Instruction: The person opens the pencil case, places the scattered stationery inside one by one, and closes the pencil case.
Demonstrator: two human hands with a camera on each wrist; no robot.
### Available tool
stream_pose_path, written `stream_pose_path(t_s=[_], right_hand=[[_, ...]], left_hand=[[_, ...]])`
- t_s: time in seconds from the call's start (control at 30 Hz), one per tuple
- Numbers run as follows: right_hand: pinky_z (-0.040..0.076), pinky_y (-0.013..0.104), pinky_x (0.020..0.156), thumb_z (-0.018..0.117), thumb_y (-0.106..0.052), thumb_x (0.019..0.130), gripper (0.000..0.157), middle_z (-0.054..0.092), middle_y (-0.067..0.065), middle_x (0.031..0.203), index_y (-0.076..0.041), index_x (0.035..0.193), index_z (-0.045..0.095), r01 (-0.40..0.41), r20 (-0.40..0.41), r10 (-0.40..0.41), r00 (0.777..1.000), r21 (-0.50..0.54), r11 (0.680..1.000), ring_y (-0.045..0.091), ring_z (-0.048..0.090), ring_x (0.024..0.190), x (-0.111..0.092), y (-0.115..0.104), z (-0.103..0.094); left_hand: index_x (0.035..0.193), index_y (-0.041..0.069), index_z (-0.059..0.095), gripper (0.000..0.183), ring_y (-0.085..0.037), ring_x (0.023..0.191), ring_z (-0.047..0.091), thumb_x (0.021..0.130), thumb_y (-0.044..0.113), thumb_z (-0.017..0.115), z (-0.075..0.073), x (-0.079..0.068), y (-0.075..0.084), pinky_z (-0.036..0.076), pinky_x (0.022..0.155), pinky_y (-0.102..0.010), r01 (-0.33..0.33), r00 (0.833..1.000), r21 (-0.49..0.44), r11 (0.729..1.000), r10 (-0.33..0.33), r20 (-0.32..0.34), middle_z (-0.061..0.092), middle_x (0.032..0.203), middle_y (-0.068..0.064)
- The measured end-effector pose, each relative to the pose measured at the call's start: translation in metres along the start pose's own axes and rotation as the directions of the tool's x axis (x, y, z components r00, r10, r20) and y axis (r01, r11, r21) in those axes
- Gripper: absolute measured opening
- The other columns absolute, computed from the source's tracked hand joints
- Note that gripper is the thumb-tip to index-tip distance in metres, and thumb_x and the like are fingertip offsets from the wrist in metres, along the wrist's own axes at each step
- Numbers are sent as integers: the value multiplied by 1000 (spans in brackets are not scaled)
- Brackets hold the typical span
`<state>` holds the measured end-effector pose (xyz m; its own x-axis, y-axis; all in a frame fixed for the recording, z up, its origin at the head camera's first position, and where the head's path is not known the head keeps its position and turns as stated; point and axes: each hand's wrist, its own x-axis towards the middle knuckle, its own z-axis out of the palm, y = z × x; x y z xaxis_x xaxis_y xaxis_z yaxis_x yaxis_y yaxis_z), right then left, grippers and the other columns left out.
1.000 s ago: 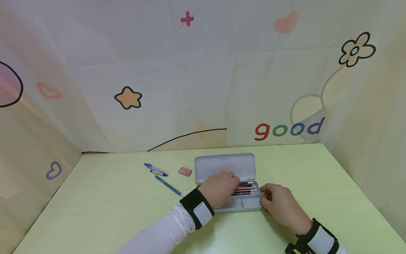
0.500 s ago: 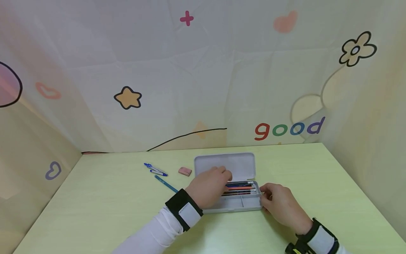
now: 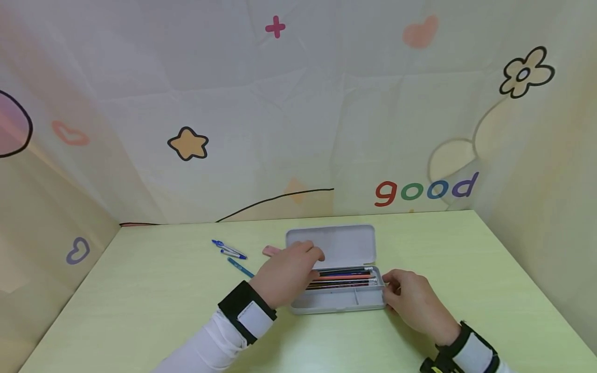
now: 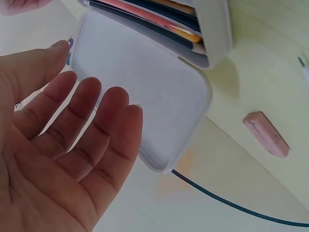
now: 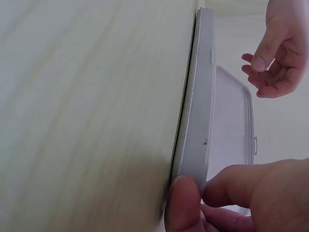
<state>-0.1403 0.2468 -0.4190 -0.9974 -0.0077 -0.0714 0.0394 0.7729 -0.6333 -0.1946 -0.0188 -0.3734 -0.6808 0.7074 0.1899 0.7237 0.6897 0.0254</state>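
A grey pencil case (image 3: pixel 326 305) lies on the table with its lid (image 3: pixel 345 243) tipped back. Several pencils (image 3: pixel 347 278) fill its rear compartment; the divided front compartment shows nothing inside. Above the left end of the case is my left hand (image 3: pixel 286 274), its fingers loosely bent and holding nothing, as the left wrist view shows. My right hand (image 3: pixel 415 300) pinches the case's right end between thumb and fingers, seen close in the right wrist view. A pink eraser (image 4: pixel 266 134) lies left of the case, partly covered by my left hand in the head view.
Two blue-and-white pens (image 3: pixel 228 249) lie on the table (image 3: pixel 140 300) at left. A teal pencil (image 3: pixel 240 267) beside them is partly hidden by my left arm. A printed cloth (image 3: pixel 261 103) hangs behind the table and at both sides.
My left hand has moved left across the case, uncovering more of the pencils and covering part of the eraser and teal pencil. My right hand has stayed on the case's right end.
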Motion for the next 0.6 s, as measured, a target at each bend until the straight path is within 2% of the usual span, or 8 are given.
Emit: stream_pose_path(t_s=[0.2,0.4,0.6], right_hand=[[48,26,53,61,-4,90,23,57,2,77,3,112,65,-3,1,3,1000,0,1000,13,55,61,-1,1,0],[48,27,53,62,-4,90,23,57,2,77,2,112,65,-11,1,11,1000,0,1000,13,55,61,-1,0,0],[48,27,53,61,-4,90,23,57,3,77,2,112,65,-20,8,20,1000,6,1000,13,55,61,0,-1,0]], left_hand=[[116,15,67,24,-17,100,60,94,24,70,0,-11,-11,46,67,-32,22,999,6,1000,-21,-38,63,109,3],[115,12,67,24,-17,98,59,91,17,71,-3,-22,-25,51,81,-30,25,998,-34,999,-27,-56,63,108,2],[113,10,67,25,-17,96,58,88,8,73,-6,-39,-45,51,83,-27,64,994,-72,995,-69,-79,62,106,0]])
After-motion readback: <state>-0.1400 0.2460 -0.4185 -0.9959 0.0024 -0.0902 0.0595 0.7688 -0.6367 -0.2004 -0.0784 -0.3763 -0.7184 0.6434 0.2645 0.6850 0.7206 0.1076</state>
